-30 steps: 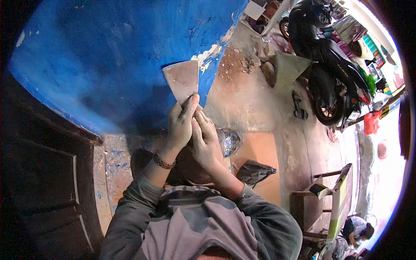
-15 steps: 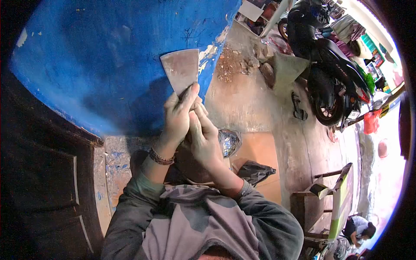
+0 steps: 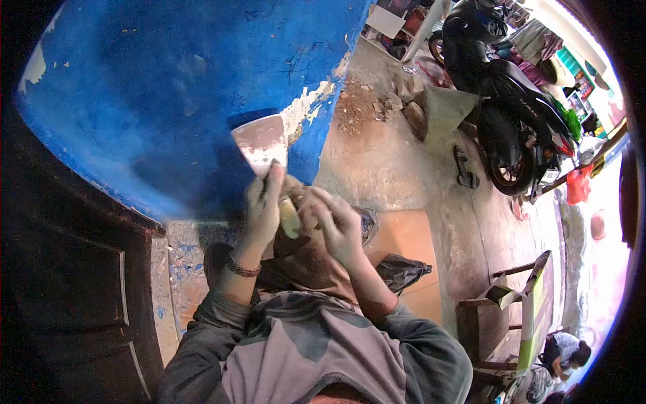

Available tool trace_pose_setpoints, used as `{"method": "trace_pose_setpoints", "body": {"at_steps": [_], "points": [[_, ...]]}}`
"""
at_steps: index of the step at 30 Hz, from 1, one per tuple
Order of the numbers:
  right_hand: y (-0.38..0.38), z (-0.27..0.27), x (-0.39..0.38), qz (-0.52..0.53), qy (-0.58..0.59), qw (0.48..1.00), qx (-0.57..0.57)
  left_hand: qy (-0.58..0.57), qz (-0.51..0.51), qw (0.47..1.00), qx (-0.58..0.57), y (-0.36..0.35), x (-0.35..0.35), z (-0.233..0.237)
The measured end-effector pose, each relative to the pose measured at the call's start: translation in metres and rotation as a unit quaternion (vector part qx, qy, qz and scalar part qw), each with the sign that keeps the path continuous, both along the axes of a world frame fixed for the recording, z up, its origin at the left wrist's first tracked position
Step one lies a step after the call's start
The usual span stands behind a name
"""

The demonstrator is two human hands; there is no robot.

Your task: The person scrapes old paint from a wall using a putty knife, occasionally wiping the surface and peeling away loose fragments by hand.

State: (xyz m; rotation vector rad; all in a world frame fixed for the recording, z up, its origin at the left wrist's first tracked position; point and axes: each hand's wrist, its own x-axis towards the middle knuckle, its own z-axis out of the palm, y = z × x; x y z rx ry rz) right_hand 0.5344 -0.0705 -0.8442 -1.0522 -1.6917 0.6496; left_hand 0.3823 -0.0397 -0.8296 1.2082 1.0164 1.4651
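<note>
My left hand (image 3: 264, 209) is closed around a putty knife (image 3: 261, 140), thumb pressed against the base of its wide metal blade. The blade points up in front of the blue wall (image 3: 188, 101), and pale specks mark its face. Below my fingers the yellowish handle (image 3: 289, 219) sticks out. My right hand (image 3: 340, 229) is just right of the handle, fingers curled and slightly blurred; whether anything is between them is hidden. Near the blade, a patch of chipped paint (image 3: 308, 106) exposes a pale layer along the wall's edge.
Rubble (image 3: 356, 108) lies on the floor beyond the wall's edge. A motorcycle (image 3: 501, 101) stands at upper right, with a sandal (image 3: 465, 167) nearby. A black plastic bag (image 3: 402, 271) rests on cardboard (image 3: 404, 236). A dark door (image 3: 74, 289) is at left; another person (image 3: 565, 353) crouches at lower right.
The putty knife and my left hand have moved down and slightly left. My right hand has come away from the handle to the right, leaving the handle exposed.
</note>
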Motion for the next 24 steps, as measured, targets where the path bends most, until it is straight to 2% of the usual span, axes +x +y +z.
{"method": "trace_pose_setpoints", "body": {"at_steps": [1,2,3,4,5,6,7,8,9,10,11,12,13,15,16,19,24], "points": [[-0.001,0.000,0.001,-0.045,0.103,0.986,-0.127,-0.011,-0.025,1.000,0.013,-0.003,-0.008,0.001],[0.007,0.001,0.001,-0.059,0.094,0.989,-0.101,-0.010,-0.052,0.997,-0.048,-0.007,-0.019,-0.003],[0.015,0.003,-0.003,-0.061,0.094,0.988,-0.103,-0.010,-0.054,0.997,-0.050,-0.013,-0.015,0.002],[0.023,0.005,-0.012,0.007,0.106,0.992,-0.069,-0.013,-0.042,0.995,-0.086,-0.020,-0.009,0.013],[0.028,0.006,-0.021,0.075,0.118,0.990,-0.035,-0.003,-0.025,0.999,-0.044,-0.021,-0.003,0.005],[0.022,0.029,-0.031,0.088,0.140,0.975,-0.145,0.008,-0.007,1.000,-0.002,-0.021,0.003,-0.003],[0.016,0.053,-0.042,0.101,0.161,0.949,-0.253,0.000,0.003,1.000,-0.019,-0.022,0.004,-0.018],[0.026,0.046,-0.047,0.124,0.168,0.959,-0.191,-0.033,-0.019,0.997,-0.063,-0.024,0.002,-0.008],[0.036,0.041,-0.053,0.123,0.168,0.959,-0.191,-0.065,-0.040,0.991,-0.105,-0.026,-0.002,0.005],[0.045,0.039,-0.059,0.126,0.224,0.952,-0.164,-0.065,-0.041,0.991,-0.105,-0.030,-0.006,0.011],[0.054,0.038,-0.062,0.129,0.280,0.942,-0.135,-0.084,-0.097,0.985,-0.116,-0.034,-0.011,0.015],[0.058,0.048,-0.063,0.138,0.305,0.930,-0.154,-0.101,-0.153,0.975,-0.128,-0.037,-0.013,0.016],[0.058,0.051,-0.065,0.138,0.307,0.929,-0.154,-0.100,-0.153,0.975,-0.129,-0.038,-0.011,0.013],[0.058,0.053,-0.072,0.153,0.345,0.902,-0.211,-0.102,-0.062,0.988,-0.099,-0.035,-0.003,0.001],[0.063,0.047,-0.076,0.146,0.342,0.910,-0.186,-0.061,-0.011,0.996,-0.067,-0.034,0.002,-0.004],[0.066,0.057,-0.082,0.133,0.336,0.919,-0.158,-0.020,0.001,0.999,-0.047,-0.030,-0.003,-0.014],[0.066,0.065,-0.081,0.162,0.393,0.890,-0.167,0.034,0.075,0.996,0.021,-0.027,0.009,-0.019]]}}
